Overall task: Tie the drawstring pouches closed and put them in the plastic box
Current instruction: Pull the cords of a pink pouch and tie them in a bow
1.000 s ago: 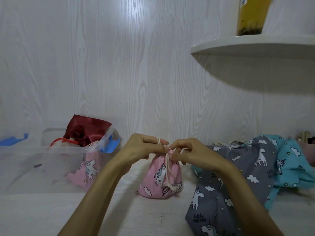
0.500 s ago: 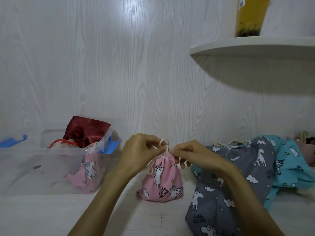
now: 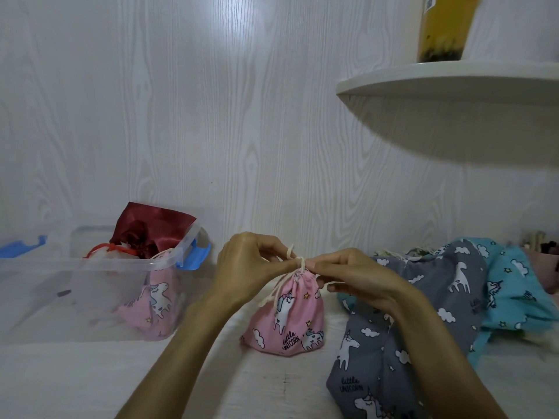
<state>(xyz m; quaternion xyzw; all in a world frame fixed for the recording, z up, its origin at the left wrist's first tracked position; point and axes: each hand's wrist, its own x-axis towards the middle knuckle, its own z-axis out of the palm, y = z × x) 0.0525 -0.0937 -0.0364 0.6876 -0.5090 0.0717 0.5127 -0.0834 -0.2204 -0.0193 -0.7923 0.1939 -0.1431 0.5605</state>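
Note:
A small pink unicorn-print pouch (image 3: 287, 322) stands upright on the white table, its neck gathered. My left hand (image 3: 245, 264) and my right hand (image 3: 351, 275) meet just above it, each pinching the cream drawstring (image 3: 298, 261) at the neck. One loose cord end hangs down the pouch's front. To the left stands the clear plastic box (image 3: 90, 267) with blue latches; it holds a pink unicorn pouch (image 3: 157, 300), a dark red satin pouch (image 3: 151, 228) and a white one with a red cord (image 3: 106, 252).
A grey unicorn-print pouch (image 3: 393, 343) and a turquoise one (image 3: 514, 291) lie to the right of the pink pouch. A white shelf (image 3: 453, 83) juts from the wall at upper right, with a yellow drink cup (image 3: 444, 28) on it. The wall stands close behind.
Both hands have kept working the cord at the pouch's neck. The long strand that hung down the front a second ago has been drawn up, and the neck now looks tighter.

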